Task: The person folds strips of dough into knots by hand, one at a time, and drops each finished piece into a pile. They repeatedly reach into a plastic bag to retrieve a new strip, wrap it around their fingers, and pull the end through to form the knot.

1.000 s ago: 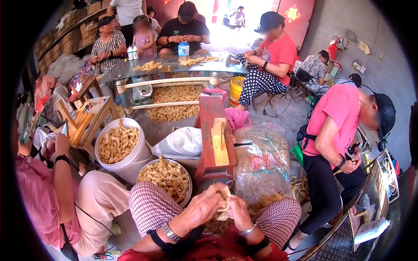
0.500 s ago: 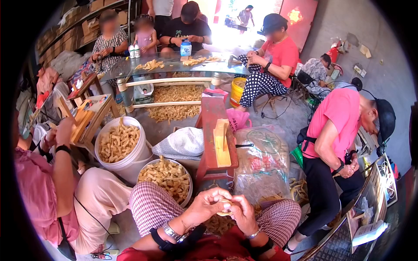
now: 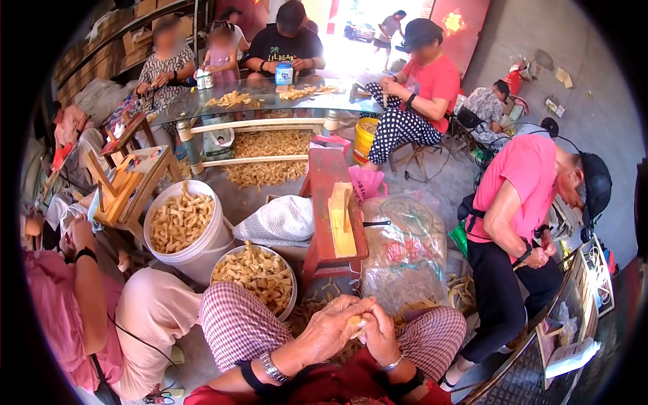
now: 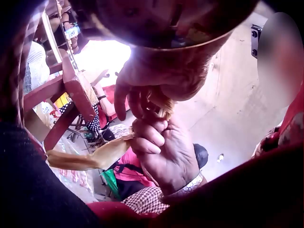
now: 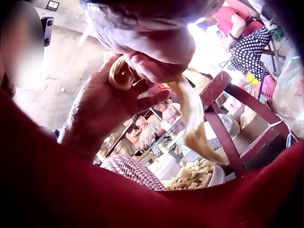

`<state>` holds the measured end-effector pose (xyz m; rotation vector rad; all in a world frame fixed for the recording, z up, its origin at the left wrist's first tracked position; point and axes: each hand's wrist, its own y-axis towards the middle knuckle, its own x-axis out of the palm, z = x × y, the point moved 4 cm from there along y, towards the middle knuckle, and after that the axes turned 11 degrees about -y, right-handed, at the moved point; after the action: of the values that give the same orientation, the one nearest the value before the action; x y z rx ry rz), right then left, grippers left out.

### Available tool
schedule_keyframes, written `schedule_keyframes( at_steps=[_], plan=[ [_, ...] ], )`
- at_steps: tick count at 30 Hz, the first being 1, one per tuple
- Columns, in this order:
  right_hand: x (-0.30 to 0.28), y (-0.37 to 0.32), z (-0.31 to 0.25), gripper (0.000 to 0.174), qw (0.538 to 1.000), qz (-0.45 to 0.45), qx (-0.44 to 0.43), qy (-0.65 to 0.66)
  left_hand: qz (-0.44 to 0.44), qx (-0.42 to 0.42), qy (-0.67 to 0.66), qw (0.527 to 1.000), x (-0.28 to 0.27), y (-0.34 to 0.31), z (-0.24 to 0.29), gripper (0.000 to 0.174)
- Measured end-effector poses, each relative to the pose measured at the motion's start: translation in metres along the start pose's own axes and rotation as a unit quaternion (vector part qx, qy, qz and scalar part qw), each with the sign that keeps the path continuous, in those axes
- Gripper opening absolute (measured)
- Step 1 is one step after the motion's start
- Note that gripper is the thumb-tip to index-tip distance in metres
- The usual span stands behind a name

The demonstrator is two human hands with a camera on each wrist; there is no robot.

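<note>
Over my lap, my left hand (image 3: 329, 329) and right hand (image 3: 379, 331) meet around one pale yellow, rawhide-like strip (image 3: 355, 327). Mostly my fingers hide it in the head view. In the right wrist view a curl of the strip (image 5: 121, 76) lies against the left hand (image 5: 97, 107), and its long tail hangs below the right hand (image 5: 156, 61). The left wrist view has the right hand's curled fingers (image 4: 148, 135) gripping the strip, with a flat end (image 4: 90, 159) sticking out sideways. The left hand's fingers pinch a folded part of it (image 4: 164, 108).
A bucket of knotted yellowish pieces (image 3: 214, 254) stands by my left knee, with a taller white bucket (image 3: 217, 237) behind. Ahead is a red wooden bench (image 3: 314, 233) bearing a yellow wooden block (image 3: 343, 226). A clear plastic sack (image 3: 405, 250) lies to its right. People sit around working.
The strip, earlier spread between both hands and then looped at the fingertips, is now mostly covered by closer, overlapping hands. The left hand has tilted over it.
</note>
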<state>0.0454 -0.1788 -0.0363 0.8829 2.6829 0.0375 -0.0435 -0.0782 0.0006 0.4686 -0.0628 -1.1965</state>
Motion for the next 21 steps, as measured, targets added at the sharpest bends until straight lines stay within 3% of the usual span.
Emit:
schedule_keyframes(
  at_steps=[2, 5, 8, 9, 13, 15, 17, 20, 21],
  plan=[
    [0.000, -0.001, 0.006, 0.027, 0.999, 0.020, 0.003, 0.034, 0.017, 0.002, -0.043, 0.999, 0.004, -0.002, -0.010, 0.035],
    [-0.006, -0.003, 0.003, 0.033, 0.996, 0.075, 0.020, 0.036, 0.008, -0.093, -0.235, 0.968, 0.006, -0.005, -0.016, 0.037],
    [-0.017, -0.005, 0.000, 0.041, 0.996, 0.087, -0.003, -0.025, -0.081, -0.194, -0.321, 0.924, 0.013, -0.011, -0.024, 0.041],
    [-0.018, -0.007, 0.000, 0.039, 0.997, 0.076, -0.023, -0.026, -0.073, -0.251, -0.422, 0.868, 0.015, -0.010, -0.016, 0.042],
    [-0.026, -0.011, 0.000, 0.029, 0.991, 0.065, -0.079, -0.082, 0.004, -0.265, -0.613, 0.744, 0.012, -0.005, -0.016, 0.043],
    [-0.035, -0.011, 0.000, 0.019, 0.983, 0.088, -0.081, -0.138, 0.022, -0.258, -0.613, 0.747, 0.005, -0.003, -0.017, 0.043],
    [-0.037, -0.010, -0.006, 0.017, 0.978, 0.057, -0.091, -0.177, 0.017, -0.250, -0.638, 0.728, 0.001, -0.003, -0.024, 0.044],
    [-0.034, -0.005, -0.002, 0.015, 0.976, 0.053, -0.094, -0.188, 0.018, -0.244, -0.630, 0.737, -0.002, 0.001, -0.025, 0.044],
    [-0.033, -0.003, 0.000, 0.015, 0.975, 0.060, -0.094, -0.193, 0.022, -0.259, -0.583, 0.770, -0.003, 0.002, -0.026, 0.045]
  ],
)
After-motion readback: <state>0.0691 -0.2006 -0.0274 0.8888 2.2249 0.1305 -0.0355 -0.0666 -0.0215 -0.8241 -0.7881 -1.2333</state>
